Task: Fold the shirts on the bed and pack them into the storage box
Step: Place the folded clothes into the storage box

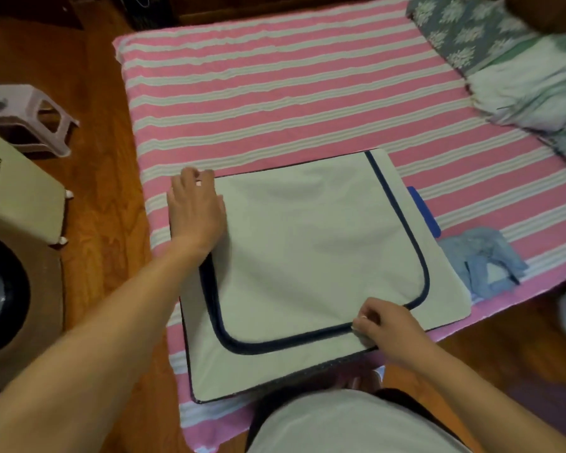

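The fingers of the right hand (386, 325) curl in a pinch at the dark zipper track (307, 343) along the near edge of the storage box (307, 250), most likely on the zipper pull, though the pull itself is hidden. The left hand (195, 210) lies with its fingers straight and flat on the box's far left corner, pressing the lid down.

The box sits on the near part of the bed (275, 93), its pale lid lying flat. A crumpled light-blue shirt (484, 259) lies on the bed just beside the box's right side, apart from it and not yet folded. A blue flat piece (423, 210) shows at the box's right edge.

The step in hand seems to be working the zipper; whether it is opening or closing I cannot tell. With a shirt still outside, the next move calls for a steady pull along the curved track while the left hand braces the lid.
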`<move>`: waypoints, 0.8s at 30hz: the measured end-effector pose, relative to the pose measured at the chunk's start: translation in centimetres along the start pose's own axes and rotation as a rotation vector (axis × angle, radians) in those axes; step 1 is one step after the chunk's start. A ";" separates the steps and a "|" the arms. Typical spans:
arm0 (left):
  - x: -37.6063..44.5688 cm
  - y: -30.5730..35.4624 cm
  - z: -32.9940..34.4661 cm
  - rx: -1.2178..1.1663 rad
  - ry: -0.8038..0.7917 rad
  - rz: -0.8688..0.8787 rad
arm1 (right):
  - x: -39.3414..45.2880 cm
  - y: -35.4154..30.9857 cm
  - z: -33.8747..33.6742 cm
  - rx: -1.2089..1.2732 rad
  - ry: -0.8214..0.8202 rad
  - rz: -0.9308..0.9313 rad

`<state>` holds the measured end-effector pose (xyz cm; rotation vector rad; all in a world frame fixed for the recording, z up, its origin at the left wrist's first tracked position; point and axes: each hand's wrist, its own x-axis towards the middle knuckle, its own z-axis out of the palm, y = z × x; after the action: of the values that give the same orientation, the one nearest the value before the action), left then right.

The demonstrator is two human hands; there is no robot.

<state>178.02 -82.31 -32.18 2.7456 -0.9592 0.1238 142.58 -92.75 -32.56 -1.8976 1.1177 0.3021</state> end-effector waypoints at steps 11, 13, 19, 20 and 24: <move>-21.8 8.2 0.3 -0.398 -0.326 0.181 | -0.5 0.5 -0.1 0.008 0.096 -0.009; -21.3 9.2 0.9 -0.330 -0.288 0.308 | -0.6 0.6 -0.3 0.000 0.111 -0.047; -19.3 13.4 0.7 -0.059 -0.221 0.469 | -0.8 1.5 -0.6 0.163 0.089 -0.016; -19.4 13.6 0.8 -0.032 -0.194 0.497 | -0.8 1.5 -0.6 0.179 0.083 -0.011; -20.5 13.3 1.5 -0.008 -0.055 0.698 | -0.8 1.5 -0.4 0.232 0.088 -0.006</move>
<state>153.68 -80.38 -34.30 2.2886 -1.8781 0.1564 140.83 -92.87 -32.72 -1.7217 1.1531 0.0819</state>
